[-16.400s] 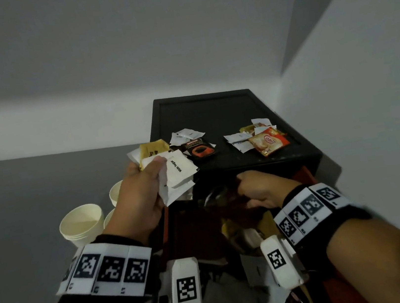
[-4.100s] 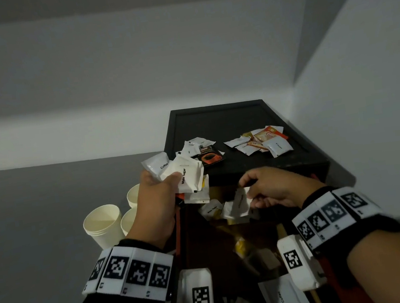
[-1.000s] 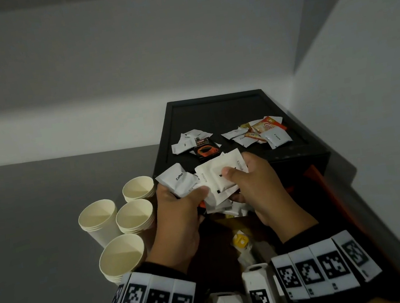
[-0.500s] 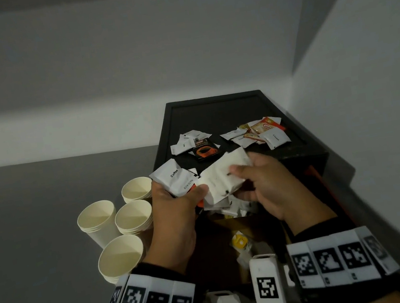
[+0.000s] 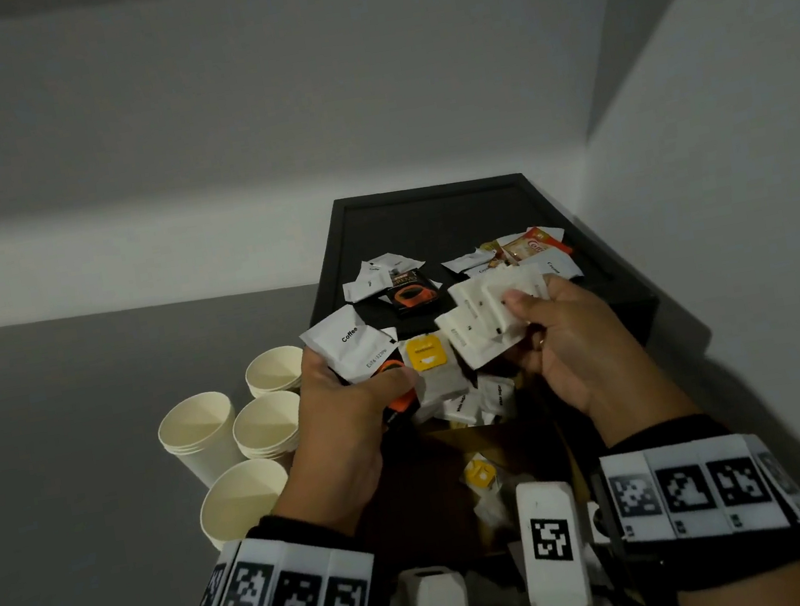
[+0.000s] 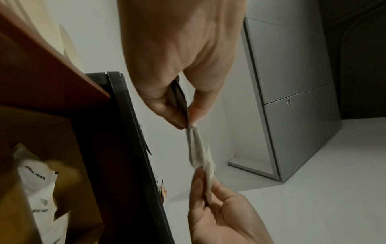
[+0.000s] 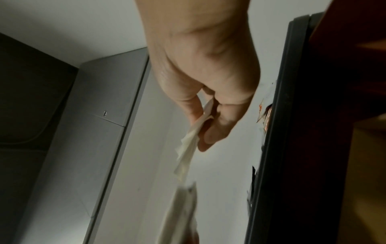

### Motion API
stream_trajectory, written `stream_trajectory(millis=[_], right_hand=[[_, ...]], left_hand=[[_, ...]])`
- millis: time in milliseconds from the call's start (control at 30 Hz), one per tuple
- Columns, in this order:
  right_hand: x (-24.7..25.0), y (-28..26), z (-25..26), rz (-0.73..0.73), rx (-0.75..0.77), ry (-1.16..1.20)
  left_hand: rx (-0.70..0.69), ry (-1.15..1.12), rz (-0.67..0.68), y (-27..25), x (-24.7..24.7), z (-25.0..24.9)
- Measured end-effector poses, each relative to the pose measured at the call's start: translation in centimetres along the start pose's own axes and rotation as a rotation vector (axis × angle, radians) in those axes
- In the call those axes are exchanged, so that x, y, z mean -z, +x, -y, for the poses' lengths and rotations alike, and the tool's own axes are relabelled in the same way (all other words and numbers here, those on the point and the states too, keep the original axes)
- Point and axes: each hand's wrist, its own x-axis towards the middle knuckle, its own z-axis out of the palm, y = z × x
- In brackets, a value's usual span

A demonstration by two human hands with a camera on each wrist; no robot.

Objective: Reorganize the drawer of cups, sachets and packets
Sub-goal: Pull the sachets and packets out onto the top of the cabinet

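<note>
Two hands meet above the open drawer (image 5: 448, 498). The left hand (image 5: 352, 413) pinches a mixed bunch under its thumb: a white Coffee sachet (image 5: 349, 344) on top, an orange-and-black packet (image 5: 396, 396) and a yellow-tagged tea bag (image 5: 427, 354) (more white ones hang beneath). The right hand (image 5: 570, 344) pinches a fan of white sachets (image 5: 486, 321) between thumb and curled fingers. Loose packets (image 5: 409, 291) lie on the black tray (image 5: 431, 215) beyond. Four stacks of paper cups (image 5: 232, 447) stand left of the drawer.
</note>
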Motion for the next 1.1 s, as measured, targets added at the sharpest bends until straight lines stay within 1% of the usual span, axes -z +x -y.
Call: stream_trajectory(millis=[133, 200, 300, 400, 533, 633, 733, 833, 1100], right_hand=[[1.4, 0.5, 0.5, -0.055, 0.045, 0.022], [1.6, 0.7, 0.4, -0.076, 0.046, 0.006], [1.9, 1.0, 0.2, -0.093, 0.011, -0.087], [2.1, 1.5, -0.6, -0.085, -0.084, -0.259], [2.1, 3.0, -3.2, -0.053, -0.294, -0.539], [1.6, 4.1, -5.0, -0.032, -0.367, -0.630], [1.4, 5.4, -5.9, -0.068, -0.357, -0.605], [1.3, 6.8, -6.5, -0.106, -0.297, -0.623], [1.5, 8.4, -7.1, -0.150, -0.244, -0.601]], left_hand=[[0.024, 0.085, -0.015, 0.1, 0.4, -0.4], [0.045, 0.082, -0.029, 0.1, 0.3, -0.6], [0.094, 0.038, -0.067, 0.2, 0.3, -1.1], [0.090, 0.045, -0.061, 0.1, 0.4, -1.5], [0.104, 0.082, -0.040, 0.1, 0.6, -1.7], [0.102, 0.080, -0.041, 0.2, 0.8, -2.1], [0.077, 0.048, -0.041, 0.3, 1.0, -2.6], [0.058, 0.050, -0.038, 0.5, 1.2, -2.9], [0.065, 0.037, -0.042, 0.4, 0.8, -2.9]])
